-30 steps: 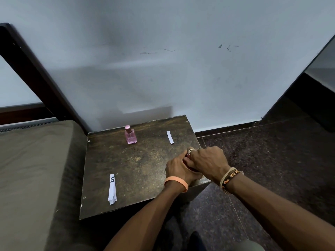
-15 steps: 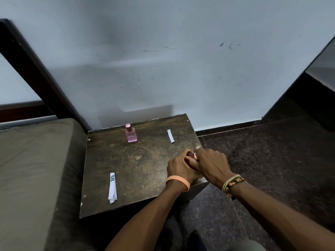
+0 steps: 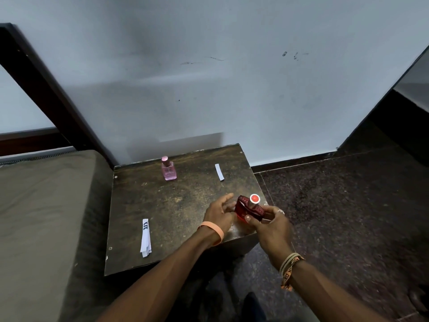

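A small red perfume bottle (image 3: 246, 209) with a round red-topped cap is held over the front right corner of a dark wooden side table (image 3: 176, 205). My right hand (image 3: 270, 225) grips the bottle from the right, thumb across its front. My left hand (image 3: 219, 212), with an orange wristband, sits just left of the bottle with fingers spread and relaxed, off the glass or barely touching it. A pink perfume bottle (image 3: 169, 169) stands upright at the back of the table.
A short white paper strip (image 3: 219, 172) lies at the back right of the table, a longer folded printed strip (image 3: 145, 238) at the front left. An olive mattress (image 3: 46, 217) borders the table on the left, a wall behind, dark stone floor (image 3: 348, 205) on the right.
Both hands were clasped together around the red bottle. Now my left hand has come off and opened, and my right hand has tilted the bottle into view.
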{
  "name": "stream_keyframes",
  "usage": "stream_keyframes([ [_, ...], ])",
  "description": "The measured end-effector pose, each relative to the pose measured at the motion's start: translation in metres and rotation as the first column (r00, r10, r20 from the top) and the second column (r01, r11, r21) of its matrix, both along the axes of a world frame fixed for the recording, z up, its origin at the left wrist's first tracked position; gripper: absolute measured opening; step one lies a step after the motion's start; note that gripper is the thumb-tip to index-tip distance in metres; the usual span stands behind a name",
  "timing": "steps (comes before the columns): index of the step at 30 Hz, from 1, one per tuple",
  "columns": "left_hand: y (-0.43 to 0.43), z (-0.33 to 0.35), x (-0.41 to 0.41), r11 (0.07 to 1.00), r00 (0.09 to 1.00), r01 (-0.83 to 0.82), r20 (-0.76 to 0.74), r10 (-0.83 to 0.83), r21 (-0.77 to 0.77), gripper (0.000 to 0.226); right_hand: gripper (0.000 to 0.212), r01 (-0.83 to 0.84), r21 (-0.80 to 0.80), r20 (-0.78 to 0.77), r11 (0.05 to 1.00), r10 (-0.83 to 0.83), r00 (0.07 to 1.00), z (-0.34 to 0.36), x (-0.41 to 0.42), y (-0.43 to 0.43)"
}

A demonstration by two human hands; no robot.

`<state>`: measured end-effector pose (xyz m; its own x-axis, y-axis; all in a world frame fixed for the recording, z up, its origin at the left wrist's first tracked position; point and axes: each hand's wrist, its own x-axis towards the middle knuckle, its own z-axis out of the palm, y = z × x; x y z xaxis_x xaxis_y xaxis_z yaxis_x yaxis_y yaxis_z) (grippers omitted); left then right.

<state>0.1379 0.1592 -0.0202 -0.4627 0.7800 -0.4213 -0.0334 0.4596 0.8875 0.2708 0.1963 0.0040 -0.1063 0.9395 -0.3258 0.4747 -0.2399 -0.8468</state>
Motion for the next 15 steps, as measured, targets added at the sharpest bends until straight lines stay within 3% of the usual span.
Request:
stream_keyframes([
  [7,-0.001,0.004,0.008,1.000,0.999,0.008,-0.036,-0.007,0.025,0.034,0.035,0.140,-0.041,-0.150,0.989,-0.145,0.978,-0.010,-0.010,-0.016],
  [12,0.000,0.021,-0.001,0.979,0.992,-0.126,0.043,0.120,0.162,0.028,0.047,0.025,-0.013,-0.294,1.000,-0.028,0.955,0.010,-0.023,0.001],
  [15,0.011,0.039,-0.017,0.958,0.985,-0.168,0.012,0.170,0.234,0.026,0.054,-0.055,0.040,-0.345,0.998,0.065,0.936,0.024,-0.037,0.022],
])
